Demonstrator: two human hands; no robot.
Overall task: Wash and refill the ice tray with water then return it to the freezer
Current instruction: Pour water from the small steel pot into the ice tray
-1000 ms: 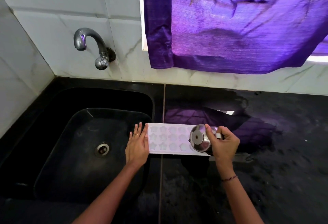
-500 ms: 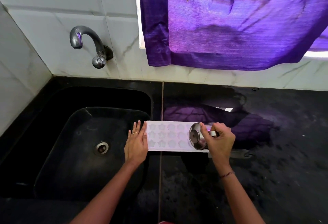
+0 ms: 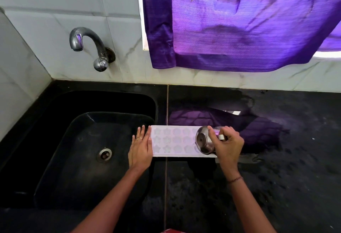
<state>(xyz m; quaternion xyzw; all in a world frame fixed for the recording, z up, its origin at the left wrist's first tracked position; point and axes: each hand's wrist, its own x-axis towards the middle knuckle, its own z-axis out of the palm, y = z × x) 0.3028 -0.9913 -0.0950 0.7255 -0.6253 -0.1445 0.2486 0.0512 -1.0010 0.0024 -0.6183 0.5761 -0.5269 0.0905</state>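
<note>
At the right end of the tray, the right grip point(image 3: 227, 146), a bare hand, is clenched round a small shiny steel vessel point(image 3: 204, 143). Fingers curl over its top and the thumb comes in from the near side. The steel vessel lies tipped on its side above the tray's last moulds, with one round end facing left along the tray. Whether that end is the mouth, and whether water is running out, I cannot tell.

Leftward from that grip stretches the flat white plastic ice tray point(image 3: 175, 141) with star-shaped moulds. It lies on the black stone tabletop point(image 3: 276, 177), its long axis parallel to the tabletop's front edge. Its left short end reaches the right rim of the black sink point(image 3: 110, 101). The moulds look pale and dull, so their fill level is unclear.

At that left end the left grip point(image 3: 141, 149), also a bare hand, is released. Its fingers are straight and together, and its thumb-side edge touches the tray's short end, over the sink's rim.

As I judge it, the refill is under way. Every unfilled mould lies to the left of the right grip, so the pouring should travel leftward along the long axis. The left grip is placed to stop the tray sliding into the sink.
</note>
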